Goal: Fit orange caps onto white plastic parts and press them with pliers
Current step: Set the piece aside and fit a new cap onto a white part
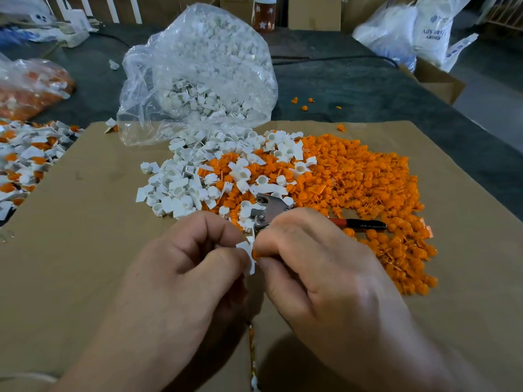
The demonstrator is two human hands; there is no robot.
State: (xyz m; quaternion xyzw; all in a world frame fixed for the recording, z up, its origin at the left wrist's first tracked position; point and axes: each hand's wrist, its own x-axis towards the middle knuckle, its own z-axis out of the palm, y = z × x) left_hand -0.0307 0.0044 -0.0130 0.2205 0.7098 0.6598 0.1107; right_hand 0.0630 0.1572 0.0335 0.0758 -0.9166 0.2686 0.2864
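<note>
- The dark worktop (353,80) carries a cardboard sheet (85,222), and all the work sits on that sheet.
- A clear bag (198,66) of white pieces lies open at the sheet's far edge.
- The heap of orange caps (368,179) meets the loose white parts (175,188) mid-sheet, near both hands.
- The left hand (181,267) has a closed grip, pinching one white part (247,251) between thumb and forefinger.
- The right hand (319,264) has a closed grip too, pinching an orange cap (254,254) that touches the part.
- The pliers (268,207) lie on the heap just behind the right hand, apparently unheld.
- My judgement: this is the fitting step. Hold the part steady, line the cap squarely with its socket, and seat it by finger before reaching for the pliers.
- A tilted cap would likely jam or crack under the pliers.
</note>
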